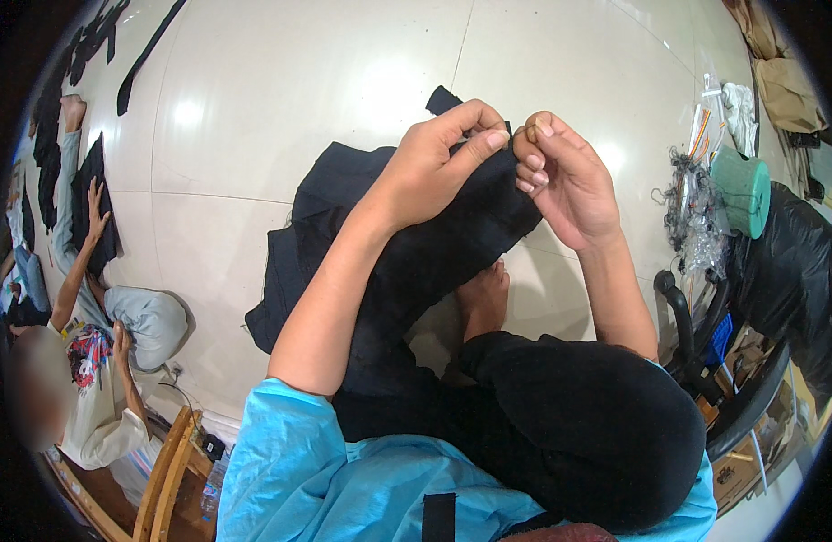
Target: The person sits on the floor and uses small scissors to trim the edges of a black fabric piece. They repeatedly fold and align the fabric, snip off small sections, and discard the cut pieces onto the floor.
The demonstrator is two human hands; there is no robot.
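A black cloth garment (416, 262) is spread from my lap out over the pale floor. My left hand (438, 163) is closed above its far end, thumb and forefinger pinched at the cloth's edge. Just to the right, my right hand (574, 181) is closed too, its thumb pressed to a bent forefinger and the other fingers curled. What it pinches is too small to make out. The fingertips of both hands nearly meet. A short black strip (444, 100) sticks out beyond my left hand.
My bare foot (486, 294) rests by the cloth. On the right are a green spool (741, 191), a tangle of thread and clear plastic (696, 221), a black bag (786, 271) and a black chair part (682, 316). At left, another person (100, 361) sits beside dark cloth pieces (93, 203).
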